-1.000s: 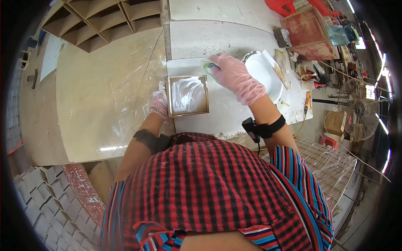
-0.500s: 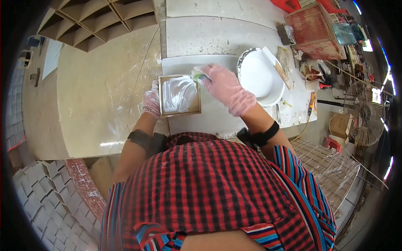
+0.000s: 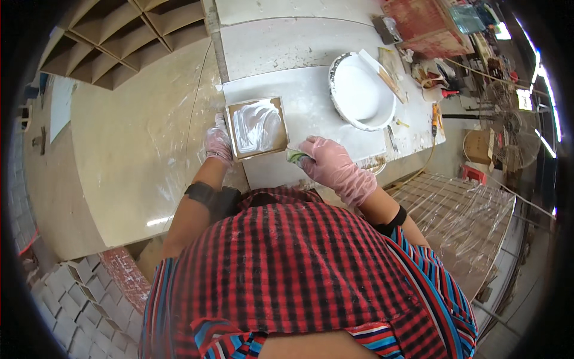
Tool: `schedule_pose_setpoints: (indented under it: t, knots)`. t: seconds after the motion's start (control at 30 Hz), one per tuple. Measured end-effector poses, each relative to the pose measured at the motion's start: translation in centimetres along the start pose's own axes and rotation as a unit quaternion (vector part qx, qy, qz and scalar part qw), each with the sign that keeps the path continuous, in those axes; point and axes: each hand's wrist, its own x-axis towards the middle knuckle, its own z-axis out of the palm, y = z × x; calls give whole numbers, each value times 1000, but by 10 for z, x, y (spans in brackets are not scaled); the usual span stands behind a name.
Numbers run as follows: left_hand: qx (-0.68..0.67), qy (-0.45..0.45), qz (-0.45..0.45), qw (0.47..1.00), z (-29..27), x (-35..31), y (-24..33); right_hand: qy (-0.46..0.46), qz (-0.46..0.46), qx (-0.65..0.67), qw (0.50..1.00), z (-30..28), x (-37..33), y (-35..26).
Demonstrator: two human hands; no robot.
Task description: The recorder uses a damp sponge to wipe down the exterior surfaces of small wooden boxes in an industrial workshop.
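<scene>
A shallow square box [image 3: 258,128] with thin brown sides lies on the white board, its inside smeared with white paint in curved strokes. My left hand [image 3: 218,142], in a thin pinkish see-through glove, grips the box's left side; part of its fingers is hidden against the side. My right hand [image 3: 330,163], gloved the same way, is closed around a small green-and-white sponge [image 3: 295,156] just off the box's lower right corner. To the right and farther back stands a round white basin [image 3: 362,96] of white paint, with a wide wooden-handled scraper [image 3: 382,78] across its rim.
A brown divided rack [image 3: 122,39] sits at the far left of the tabletop. Beyond the basin, a red-stained wooden crate [image 3: 426,30] stands at the back right. An orange-handled tool [image 3: 434,119] with a cord lies at the right edge. Wrapped stacks [image 3: 457,215] are at lower right.
My right hand has moved with the sponge from the box's upper right corner toward me, down past its lower right corner. My left hand stays at the box, which looks slightly turned.
</scene>
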Motion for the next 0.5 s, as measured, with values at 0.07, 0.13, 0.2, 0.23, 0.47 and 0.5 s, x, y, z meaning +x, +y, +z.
schedule_pose_setpoints:
  t: [0.07, 0.13, 0.2, 0.23, 0.47, 0.5]
  knots:
    - [-10, 4, 17, 1000, 1, -3, 2, 9, 45, 23, 999, -2, 0, -5]
    - [-72, -32, 28, 996, -1, -10, 13, 37, 76, 2, 996, 4, 0, -13]
    - [-37, -9, 17, 999, 6, 23, -16, 61, 62, 27, 996, 16, -1, -19]
    - [-5, 18, -1, 1000, 11, 39, -29, 62, 56, 22, 996, 13, -2, -25]
    - [-64, -74, 31, 995, 29, 35, -20, -33, 213, 35, 976, -32, 29, -73]
    - [-70, -59, 48, 995, 36, 51, -35, -33, 209, 31, 977, -32, 43, -73]
